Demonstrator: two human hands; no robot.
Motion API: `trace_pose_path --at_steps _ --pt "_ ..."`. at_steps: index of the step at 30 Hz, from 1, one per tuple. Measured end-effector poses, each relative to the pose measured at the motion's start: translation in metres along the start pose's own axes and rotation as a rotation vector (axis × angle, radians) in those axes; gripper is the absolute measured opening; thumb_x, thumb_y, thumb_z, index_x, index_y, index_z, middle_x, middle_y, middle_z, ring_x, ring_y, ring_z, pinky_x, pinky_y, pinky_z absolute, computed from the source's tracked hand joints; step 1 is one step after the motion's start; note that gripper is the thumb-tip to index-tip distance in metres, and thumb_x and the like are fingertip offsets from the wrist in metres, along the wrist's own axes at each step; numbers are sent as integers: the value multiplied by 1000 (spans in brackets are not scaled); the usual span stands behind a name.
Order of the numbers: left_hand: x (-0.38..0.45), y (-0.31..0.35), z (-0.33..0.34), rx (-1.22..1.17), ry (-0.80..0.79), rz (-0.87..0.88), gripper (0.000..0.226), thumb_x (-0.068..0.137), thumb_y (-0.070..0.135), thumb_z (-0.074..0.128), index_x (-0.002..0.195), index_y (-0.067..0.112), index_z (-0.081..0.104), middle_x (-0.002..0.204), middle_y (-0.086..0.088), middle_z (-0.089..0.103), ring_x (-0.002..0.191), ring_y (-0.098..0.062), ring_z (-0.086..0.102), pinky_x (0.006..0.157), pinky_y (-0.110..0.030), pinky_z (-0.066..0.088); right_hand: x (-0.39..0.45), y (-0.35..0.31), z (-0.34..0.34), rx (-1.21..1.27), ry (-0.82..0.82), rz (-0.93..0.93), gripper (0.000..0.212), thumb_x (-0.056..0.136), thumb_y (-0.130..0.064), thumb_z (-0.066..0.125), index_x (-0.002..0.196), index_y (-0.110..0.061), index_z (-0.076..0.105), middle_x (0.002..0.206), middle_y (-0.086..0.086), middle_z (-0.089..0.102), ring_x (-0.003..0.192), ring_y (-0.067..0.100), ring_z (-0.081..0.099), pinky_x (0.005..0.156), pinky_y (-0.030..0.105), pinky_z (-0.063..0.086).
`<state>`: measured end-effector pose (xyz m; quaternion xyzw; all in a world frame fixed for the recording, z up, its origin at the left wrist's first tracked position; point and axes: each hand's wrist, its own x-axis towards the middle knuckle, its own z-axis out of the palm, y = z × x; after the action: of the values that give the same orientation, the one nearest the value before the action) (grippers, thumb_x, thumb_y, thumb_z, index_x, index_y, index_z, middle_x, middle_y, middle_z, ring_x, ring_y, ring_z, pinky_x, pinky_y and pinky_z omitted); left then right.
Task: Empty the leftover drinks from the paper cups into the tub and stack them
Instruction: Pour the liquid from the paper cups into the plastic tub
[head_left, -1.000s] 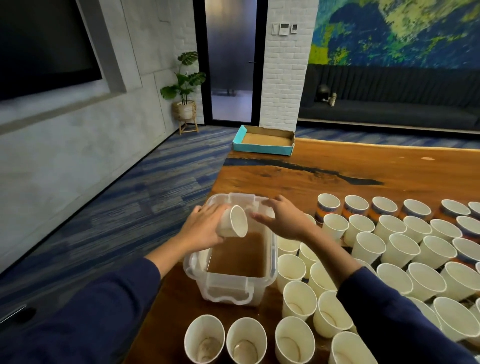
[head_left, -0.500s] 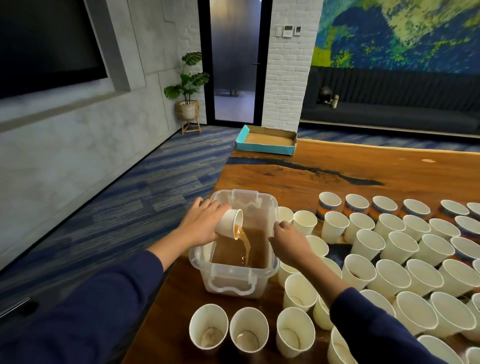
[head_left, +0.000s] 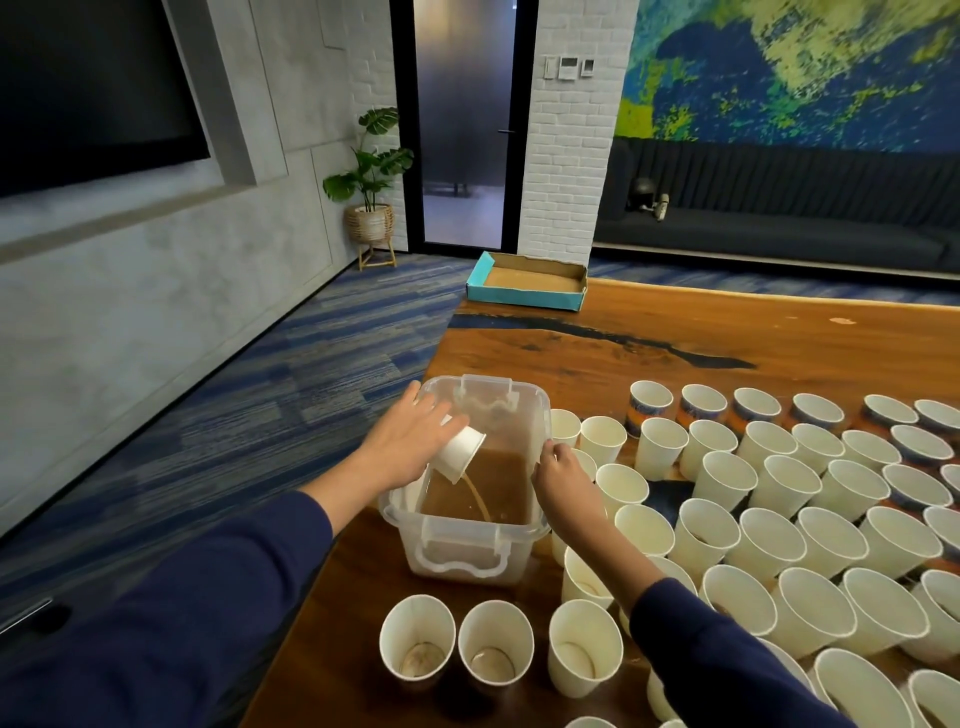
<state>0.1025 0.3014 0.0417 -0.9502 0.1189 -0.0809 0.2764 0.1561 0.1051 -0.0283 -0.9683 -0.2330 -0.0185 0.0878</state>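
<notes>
A clear plastic tub (head_left: 470, 558) holding brown liquid stands near the table's left edge. My left hand (head_left: 402, 447) grips a white paper cup (head_left: 460, 451) tipped mouth-down over the tub, and a thin brown stream runs from it into the liquid. My right hand (head_left: 561, 480) rests at the tub's right rim, fingers curled; whether it pinches the rim or the cup behind it I cannot tell. Several white paper cups (head_left: 774, 483) stand upright in rows to the right. Three cups (head_left: 496, 642) with dregs stand in front of the tub.
The wooden table (head_left: 675, 338) ends just left of the tub, with blue carpet below. A shallow teal cardboard tray (head_left: 524, 286) sits at the far left corner. Cups with blue-orange print (head_left: 649, 408) line the back row.
My left hand has tipped the cup further, mouth now pointing down, and the stream has thinned. My right hand has come down from above the tub to its right rim.
</notes>
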Motion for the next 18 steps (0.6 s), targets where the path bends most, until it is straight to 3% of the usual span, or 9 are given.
trace_pose_path --at_steps 6,10,12,15,18 --pt "0 4 1 96 46 132 57 89 1 57 141 13 35 138 -16 47 128 -34 43 114 -48 22 0 0 2 -42 14 -17 54 96 -8 51 146 -3 31 147 12 37 132 25 41 106 33 38" --pt "1 3 9 203 75 234 49 75 8 76 120 16 58 112 -10 64 110 -30 58 107 -48 39 1 -1 4 -45 21 -15 55 97 -10 51 147 -3 30 146 12 39 130 25 43 107 33 37" --pt "1 3 11 189 113 238 52 69 11 81 116 18 61 109 -7 64 107 -28 60 105 -47 41 0 -1 4 -66 17 -26 53 97 -9 50 146 -3 31 144 12 40 129 25 43 107 33 37" --pt "-4 7 8 22 80 71 59 78 13 72 132 20 49 128 -7 55 122 -29 50 112 -45 28 -1 -2 -1 -100 41 -33 47 99 -12 47 143 -3 35 143 12 42 128 26 42 106 33 37" --pt "-5 10 6 -419 -47 -194 69 82 34 69 140 23 34 138 -2 44 127 -22 42 109 -37 21 -2 -4 -19 -50 55 -42 44 104 -31 35 141 -8 38 142 11 42 128 27 37 106 34 33"
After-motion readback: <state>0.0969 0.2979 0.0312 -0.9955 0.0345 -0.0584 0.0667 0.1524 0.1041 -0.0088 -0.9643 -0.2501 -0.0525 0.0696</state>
